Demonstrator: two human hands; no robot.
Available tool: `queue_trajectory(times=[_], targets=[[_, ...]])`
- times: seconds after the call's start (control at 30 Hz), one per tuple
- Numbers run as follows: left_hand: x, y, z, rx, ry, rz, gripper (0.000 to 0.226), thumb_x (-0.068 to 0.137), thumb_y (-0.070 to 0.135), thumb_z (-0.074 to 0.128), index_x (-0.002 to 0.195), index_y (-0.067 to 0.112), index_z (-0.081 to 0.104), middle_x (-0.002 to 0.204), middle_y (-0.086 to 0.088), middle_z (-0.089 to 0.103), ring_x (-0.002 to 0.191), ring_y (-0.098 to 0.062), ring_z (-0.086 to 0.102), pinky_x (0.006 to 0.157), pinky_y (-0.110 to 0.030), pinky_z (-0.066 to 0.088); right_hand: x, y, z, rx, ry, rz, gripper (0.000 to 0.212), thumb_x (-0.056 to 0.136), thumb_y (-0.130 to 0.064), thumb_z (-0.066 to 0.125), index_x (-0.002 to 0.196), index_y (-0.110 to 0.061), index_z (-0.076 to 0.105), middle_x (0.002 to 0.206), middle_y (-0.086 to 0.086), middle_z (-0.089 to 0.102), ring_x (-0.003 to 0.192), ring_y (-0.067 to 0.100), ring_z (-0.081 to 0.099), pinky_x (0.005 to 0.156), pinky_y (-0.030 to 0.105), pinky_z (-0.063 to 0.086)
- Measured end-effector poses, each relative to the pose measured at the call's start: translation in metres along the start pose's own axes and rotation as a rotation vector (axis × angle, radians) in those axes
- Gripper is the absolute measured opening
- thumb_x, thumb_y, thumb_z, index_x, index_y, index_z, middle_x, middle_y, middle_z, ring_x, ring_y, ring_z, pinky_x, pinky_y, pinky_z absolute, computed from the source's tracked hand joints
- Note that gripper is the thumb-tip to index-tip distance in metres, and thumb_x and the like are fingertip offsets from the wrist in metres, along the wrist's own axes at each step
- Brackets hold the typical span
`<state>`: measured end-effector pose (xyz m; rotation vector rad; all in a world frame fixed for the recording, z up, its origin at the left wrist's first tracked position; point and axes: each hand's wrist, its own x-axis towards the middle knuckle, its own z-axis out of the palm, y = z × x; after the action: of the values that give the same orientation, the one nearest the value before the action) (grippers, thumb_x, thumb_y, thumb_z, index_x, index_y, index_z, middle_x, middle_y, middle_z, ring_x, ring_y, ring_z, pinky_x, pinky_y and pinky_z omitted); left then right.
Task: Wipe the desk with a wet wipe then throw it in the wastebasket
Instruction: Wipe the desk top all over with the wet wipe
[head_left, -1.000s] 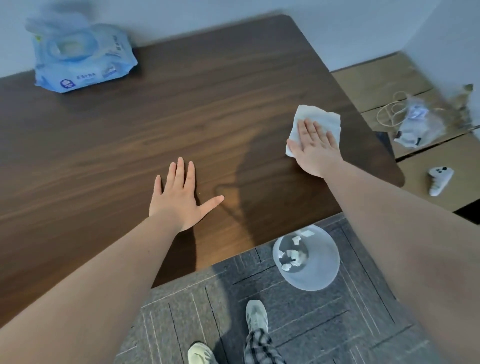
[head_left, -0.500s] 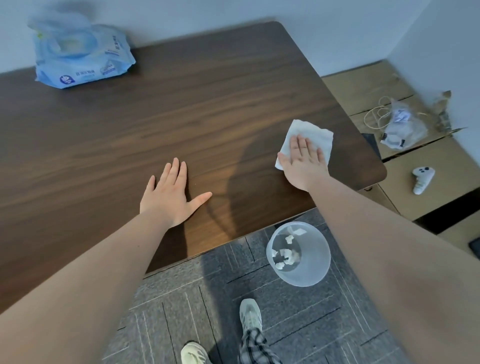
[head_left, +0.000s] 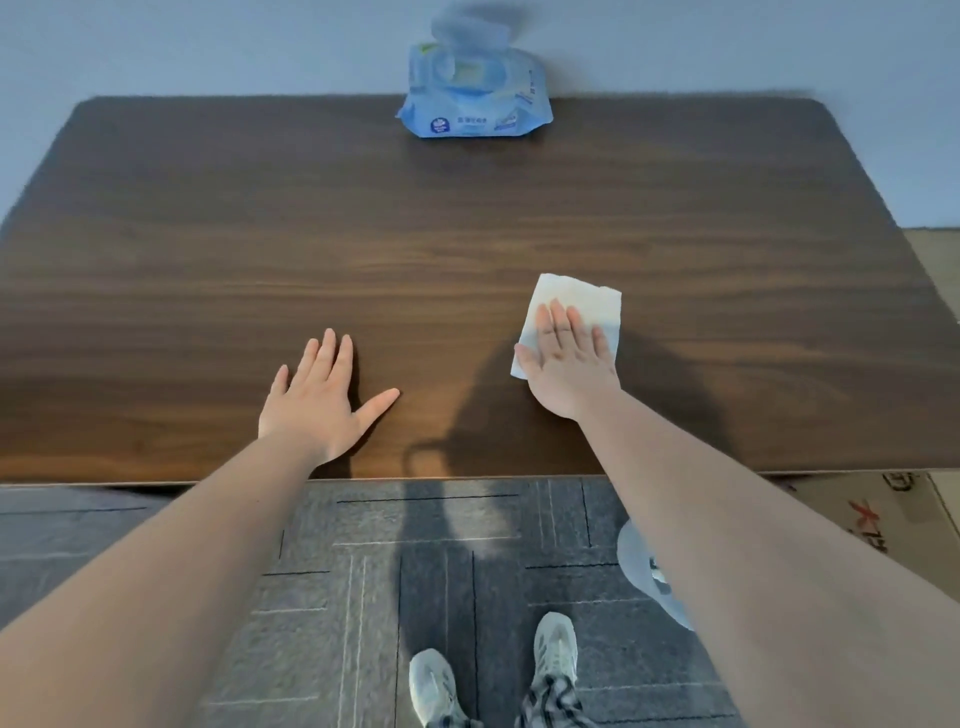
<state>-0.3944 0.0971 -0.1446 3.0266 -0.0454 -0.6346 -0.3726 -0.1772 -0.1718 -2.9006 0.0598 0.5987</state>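
White wipe (head_left: 576, 306): thin, limp, damp, light. Right hand (head_left: 569, 364) presses it flat on desk (head_left: 467, 234), fingers (head_left: 558, 325) extended. Left hand (head_left: 319, 400) flat, empty. Pinch a free edge to lift.

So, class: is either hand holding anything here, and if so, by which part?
Neither grips anything. The right hand presses flat on the near part of the wet wipe; the left hand lies flat on the bare desk.
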Motion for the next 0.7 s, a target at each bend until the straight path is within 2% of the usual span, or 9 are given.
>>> queue_trajectory(times=[0.13, 0.4, 0.5, 0.7], targets=[[-0.016, -0.086, 0.005, -0.023, -0.038, -0.149, 0.100, 0.076, 0.081, 0.014, 0.151, 0.020, -0.009, 0.160, -0.001, -0.013, 0.147, -0.018, -0.009, 0.119, -0.045, 0.005, 0.011, -0.090, 0.012, -0.059, -0.008, -0.132, 0.063, 0.098, -0.050, 0.006, 0.149, -0.020, -0.014, 0.159, -0.003, -0.019, 0.145, 0.016, -0.019, 0.117, 0.042, -0.012], [-0.043, -0.236, 0.010, -0.072, -0.027, -0.351, 0.131, 0.056, 0.093, 0.018, 0.149, 0.006, -0.009, 0.159, -0.013, -0.011, 0.147, -0.025, -0.007, 0.119, -0.047, 0.007, 0.019, -0.255, 0.043, -0.116, -0.031, -0.354, 0.062, 0.098, -0.050, 0.006, 0.150, -0.022, -0.011, 0.159, -0.005, -0.016, 0.145, 0.015, -0.018, 0.117, 0.041, -0.012], [-0.045, -0.261, 0.014, -0.074, -0.027, -0.307, 0.133, 0.054, 0.095, 0.015, 0.149, 0.006, -0.012, 0.159, -0.013, -0.015, 0.147, -0.026, -0.009, 0.119, -0.046, 0.005, 0.020, -0.314, 0.054, -0.126, -0.043, -0.445, 0.062, 0.098, -0.050, 0.007, 0.150, -0.022, -0.011, 0.159, -0.004, -0.016, 0.145, 0.015, -0.018, 0.116, 0.041, -0.013], [-0.043, -0.265, 0.025, -0.159, 0.070, -0.311, 0.135, 0.049, 0.095, 0.016, 0.150, 0.010, -0.007, 0.160, -0.007, -0.010, 0.147, -0.021, -0.008, 0.118, -0.042, 0.002, 0.028, -0.409, 0.071, -0.173, -0.023, -0.591, 0.064, 0.097, -0.052, 0.011, 0.151, -0.022, -0.005, 0.161, -0.002, -0.009, 0.147, 0.018, -0.011, 0.117, 0.042, -0.009]])
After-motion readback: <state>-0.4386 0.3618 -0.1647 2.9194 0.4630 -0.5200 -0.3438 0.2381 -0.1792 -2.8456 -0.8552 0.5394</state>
